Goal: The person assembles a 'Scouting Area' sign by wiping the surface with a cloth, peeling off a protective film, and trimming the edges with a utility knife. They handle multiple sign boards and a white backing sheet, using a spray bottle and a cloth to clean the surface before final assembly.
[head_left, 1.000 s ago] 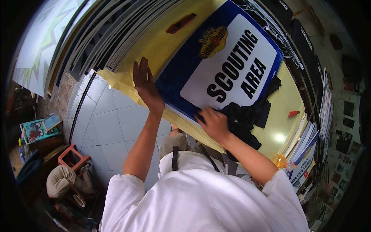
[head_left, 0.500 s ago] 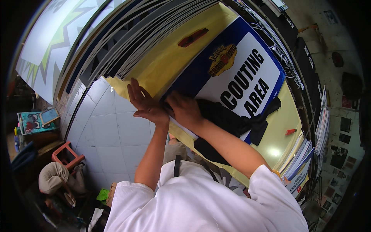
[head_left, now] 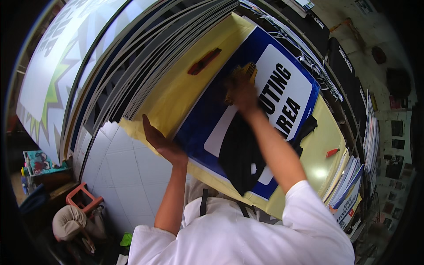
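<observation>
L hand (head_left: 161,142) open, empty, by sign (head_left: 220,131); R hand (head_left: 241,90) blurred, grip unclear; sign laid, cloth (head_left: 238,159) wipe prob. unfinished.

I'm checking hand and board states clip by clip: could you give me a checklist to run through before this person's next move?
1. Blue-and-white sign face up on the yellow surface: ok.
2. Sign face uncovered: not ok; black cloth lies across part of it.
3. Left hand open, beside the sign's left edge: ok; whether it touches is unclear.
4. Right hand gripping the cloth: cannot tell; it is blurred over the yellow logo.
5. Small red object off the sign: ok.
6. Dark red object off the sign: ok.
</observation>
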Available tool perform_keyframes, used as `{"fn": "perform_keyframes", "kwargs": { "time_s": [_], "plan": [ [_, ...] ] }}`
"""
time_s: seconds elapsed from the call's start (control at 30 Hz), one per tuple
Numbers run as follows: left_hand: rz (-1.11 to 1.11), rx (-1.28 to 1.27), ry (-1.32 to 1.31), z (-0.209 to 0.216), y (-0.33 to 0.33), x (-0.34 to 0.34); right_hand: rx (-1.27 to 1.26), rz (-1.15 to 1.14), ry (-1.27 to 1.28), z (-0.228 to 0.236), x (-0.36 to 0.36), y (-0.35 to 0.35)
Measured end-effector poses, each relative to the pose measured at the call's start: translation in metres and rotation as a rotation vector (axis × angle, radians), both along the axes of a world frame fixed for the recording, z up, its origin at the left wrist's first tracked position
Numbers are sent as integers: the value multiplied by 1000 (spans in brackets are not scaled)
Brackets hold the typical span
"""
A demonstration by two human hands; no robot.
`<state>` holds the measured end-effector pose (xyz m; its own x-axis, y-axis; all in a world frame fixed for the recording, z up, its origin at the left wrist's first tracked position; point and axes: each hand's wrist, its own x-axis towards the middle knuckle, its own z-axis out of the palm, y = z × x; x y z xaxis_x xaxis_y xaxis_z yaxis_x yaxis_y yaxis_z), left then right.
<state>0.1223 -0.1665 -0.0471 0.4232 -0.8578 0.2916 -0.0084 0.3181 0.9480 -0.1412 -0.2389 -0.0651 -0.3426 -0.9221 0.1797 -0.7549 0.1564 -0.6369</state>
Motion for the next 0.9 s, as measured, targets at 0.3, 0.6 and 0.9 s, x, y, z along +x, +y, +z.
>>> {"fn": "perform_keyframes", "kwargs": {
  "time_s": [0.3,0.6,0.9],
  "plan": [
    [-135,102,-800,13,-4,-5,4,-261,282,28,-76,5],
    [-214,103,-842,9,-3,-4,-40,86,241,37,-9,214],
    [-296,115,-854,13,-8,-10,-19,-705,281,20,-267,77]
  ]
}}
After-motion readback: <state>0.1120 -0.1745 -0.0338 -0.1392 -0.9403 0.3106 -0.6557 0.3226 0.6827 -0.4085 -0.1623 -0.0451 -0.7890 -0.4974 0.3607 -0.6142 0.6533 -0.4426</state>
